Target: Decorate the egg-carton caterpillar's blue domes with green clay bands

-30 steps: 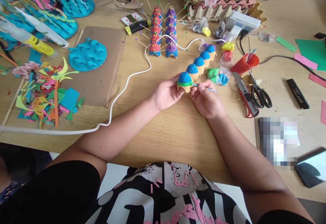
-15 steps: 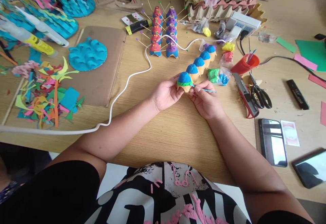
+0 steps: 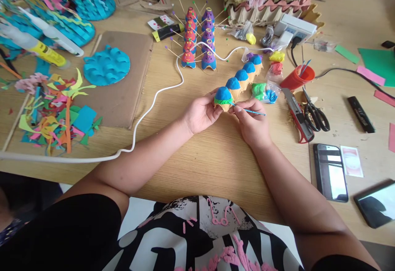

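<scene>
"In the head view, where is the piece being worked?"

"The tan card egg-carton strip with blue-coated domes (image 3: 241,75) runs slantwise above the wooden worktop (image 3: 191,168), its near end in the left hand (image 3: 202,115). Those fingers are curled round the nearest dome (part of the grip is hidden behind it)."

"And the right hand (image 3: 253,123)?"

"Its fingers are pinched together on a thin blue stick (image 3: 253,112). The tip touches, or nearly touches, the right end of a green clay-like band (image 3: 222,101) across that dome's front; I can't tell which."

"Which step, then?"

"I'd judge it's the shaping or marking of the band. The next move seems to call for a steady left hold and light pressure, lest the soft band drag loose."

"Your count?"

"Five blue domes, one of them banded. Farther back, one red-and-blue carton strip (image 3: 189,35) and one purple-and-blue carton strip (image 3: 208,35). Rightward, one orange plastic cup (image 3: 294,80), one red craft knife (image 3: 298,118), one pair of black scissors (image 3: 317,116) and two dark, glossy phones (image 3: 331,172)."
</scene>
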A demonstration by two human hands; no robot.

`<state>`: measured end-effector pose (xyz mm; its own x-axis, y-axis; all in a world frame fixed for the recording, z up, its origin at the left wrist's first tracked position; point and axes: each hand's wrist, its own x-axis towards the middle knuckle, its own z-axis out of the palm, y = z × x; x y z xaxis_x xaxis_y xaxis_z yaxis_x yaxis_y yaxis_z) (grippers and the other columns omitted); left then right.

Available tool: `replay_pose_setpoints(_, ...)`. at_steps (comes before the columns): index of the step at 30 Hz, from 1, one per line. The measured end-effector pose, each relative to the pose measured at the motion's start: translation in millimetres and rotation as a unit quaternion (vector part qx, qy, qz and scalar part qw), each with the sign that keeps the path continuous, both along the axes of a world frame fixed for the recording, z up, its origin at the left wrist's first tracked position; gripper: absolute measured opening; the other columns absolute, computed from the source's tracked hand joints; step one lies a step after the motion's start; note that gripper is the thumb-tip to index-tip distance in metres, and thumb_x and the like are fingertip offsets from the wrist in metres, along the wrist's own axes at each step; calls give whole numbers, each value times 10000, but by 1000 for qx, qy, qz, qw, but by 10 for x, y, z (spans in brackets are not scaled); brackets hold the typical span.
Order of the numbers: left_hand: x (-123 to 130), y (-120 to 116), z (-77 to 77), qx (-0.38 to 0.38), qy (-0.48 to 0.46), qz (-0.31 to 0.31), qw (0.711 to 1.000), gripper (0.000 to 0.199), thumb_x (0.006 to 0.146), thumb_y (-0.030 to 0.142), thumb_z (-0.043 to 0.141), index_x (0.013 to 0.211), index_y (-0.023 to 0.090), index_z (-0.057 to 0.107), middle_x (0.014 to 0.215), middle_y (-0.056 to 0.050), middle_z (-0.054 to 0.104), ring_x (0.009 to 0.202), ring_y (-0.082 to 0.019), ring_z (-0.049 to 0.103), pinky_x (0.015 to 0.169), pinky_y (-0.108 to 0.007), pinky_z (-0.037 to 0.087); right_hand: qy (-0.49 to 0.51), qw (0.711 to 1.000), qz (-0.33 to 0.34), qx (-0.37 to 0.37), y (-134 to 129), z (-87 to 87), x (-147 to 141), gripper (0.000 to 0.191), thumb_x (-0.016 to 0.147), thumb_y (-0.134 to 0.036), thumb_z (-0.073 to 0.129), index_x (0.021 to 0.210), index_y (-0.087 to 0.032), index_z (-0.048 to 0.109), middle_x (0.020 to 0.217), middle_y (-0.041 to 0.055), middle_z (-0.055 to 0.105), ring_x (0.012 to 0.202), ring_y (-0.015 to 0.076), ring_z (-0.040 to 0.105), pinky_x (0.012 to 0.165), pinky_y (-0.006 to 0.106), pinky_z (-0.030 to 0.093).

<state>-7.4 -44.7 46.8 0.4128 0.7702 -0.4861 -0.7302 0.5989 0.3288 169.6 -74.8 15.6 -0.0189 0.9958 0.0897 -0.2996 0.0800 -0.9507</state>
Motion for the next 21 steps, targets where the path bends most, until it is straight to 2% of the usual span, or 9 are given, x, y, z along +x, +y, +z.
replay_pose_setpoints(5,5,-9,10,1,-5,3,1000,449,1118,131,437,1535,118,604,828,-18,816,617,-94,744,620,-144,603,3,999,-43,18,-26,33,-19,325,784,-484,959,829,-306,691,836,-51,767,855,162,773,914,358,662)
replay_pose_setpoints(11,12,-13,17,11,-8,-1,1000,425,1132,141,396,1488,94,622,800,-21,797,627,-103,755,596,-144,604,-7,995,-83,54,2,11,-42,299,831,-481,932,850,-299,695,839,-54,766,819,133,761,901,329,657)
replay_pose_setpoints(15,15,-14,30,4,-6,-1,1000,416,1130,145,404,1468,116,644,821,-16,802,627,-89,751,606,-135,603,-40,990,-79,110,28,-42,-36,339,816,-514,938,852,-286,690,816,-62,761,781,129,756,810,315,649)
replay_pose_setpoints(21,9,-8,22,6,-6,7,1000,404,1127,124,403,1432,129,667,799,-1,794,633,-88,759,601,-137,604,-123,977,-47,169,-26,-19,3,187,930,-405,853,882,-282,721,882,-28,791,841,137,755,814,327,622)
